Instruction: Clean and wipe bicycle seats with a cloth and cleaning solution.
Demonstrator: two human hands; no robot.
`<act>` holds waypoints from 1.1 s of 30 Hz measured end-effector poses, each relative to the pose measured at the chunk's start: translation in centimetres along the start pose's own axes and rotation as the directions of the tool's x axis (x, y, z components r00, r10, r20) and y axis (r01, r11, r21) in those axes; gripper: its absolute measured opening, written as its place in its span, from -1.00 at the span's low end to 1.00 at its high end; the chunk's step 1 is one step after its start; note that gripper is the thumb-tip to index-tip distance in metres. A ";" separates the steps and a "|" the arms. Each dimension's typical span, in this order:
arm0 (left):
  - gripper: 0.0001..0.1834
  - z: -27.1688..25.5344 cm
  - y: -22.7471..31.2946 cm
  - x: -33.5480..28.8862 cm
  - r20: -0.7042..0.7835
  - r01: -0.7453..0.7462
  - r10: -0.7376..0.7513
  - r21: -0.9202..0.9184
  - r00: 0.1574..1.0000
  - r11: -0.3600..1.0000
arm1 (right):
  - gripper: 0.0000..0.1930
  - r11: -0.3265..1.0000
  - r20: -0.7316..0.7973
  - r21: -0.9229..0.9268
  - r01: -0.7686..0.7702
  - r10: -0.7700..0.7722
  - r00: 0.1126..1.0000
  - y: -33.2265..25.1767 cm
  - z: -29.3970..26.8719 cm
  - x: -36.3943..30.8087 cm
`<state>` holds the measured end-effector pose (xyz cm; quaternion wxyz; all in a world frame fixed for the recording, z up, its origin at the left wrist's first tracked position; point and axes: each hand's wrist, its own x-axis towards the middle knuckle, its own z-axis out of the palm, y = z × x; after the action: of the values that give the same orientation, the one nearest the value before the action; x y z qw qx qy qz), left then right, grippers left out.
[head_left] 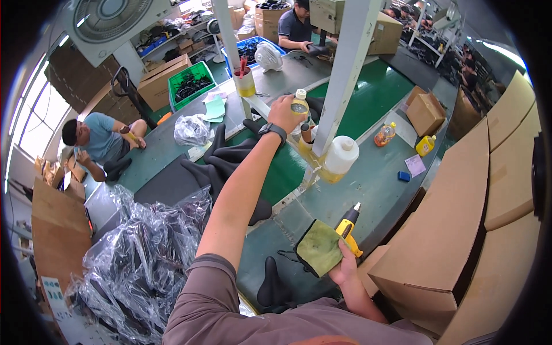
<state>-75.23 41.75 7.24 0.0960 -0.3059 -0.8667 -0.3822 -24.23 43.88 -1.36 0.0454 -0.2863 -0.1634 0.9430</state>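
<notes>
My left hand (283, 112), with a watch on its wrist, is stretched far forward beside the white post. Its fingers are closed around a small clear bottle (300, 101) with a whitish cap. Near the table's right side, my right hand (345, 265) grips a worn green cloth (319, 248) by its edge. Just behind the cloth lies a yellow and black heat gun (349, 223), nozzle pointing away; whether my fingers touch it is hidden. A black bicycle saddle (272, 284) rests close to my body, and several more saddles (221, 158) are heaped left of my forearm.
A holder on the post carries a white jug (341, 155) of yellowish liquid. Plastic-wrapped saddles (138, 259) pile up at left; cardboard boxes (437, 230) stand at right. A green conveyor belt (368, 95) runs along the table. Co-workers sit at left (102, 138) and far back (295, 29).
</notes>
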 end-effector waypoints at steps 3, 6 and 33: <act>-0.18 0.3 2.7 -0.5 -0.191 -0.130 0.126 -0.008 0.973 0.992 | -0.47 0.998 -0.048 0.011 0.058 -0.057 0.997 -0.2 -2.1 0.4; -0.20 -1.8 3.2 -0.8 -0.324 -0.179 0.099 -0.228 0.941 0.957 | -0.46 0.999 -0.047 0.030 0.018 -0.016 0.999 0.0 -1.6 0.5; -0.15 -30.5 10.9 -69.9 0.050 0.134 -0.172 0.433 0.984 0.891 | -0.46 0.918 0.270 -0.148 -0.367 0.395 0.878 25.1 0.0 -13.1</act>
<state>-15.22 -6.49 6.87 0.0926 -0.2246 -0.9541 -0.1753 -13.09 17.86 -2.90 -0.1792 -0.1709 -0.1519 0.9569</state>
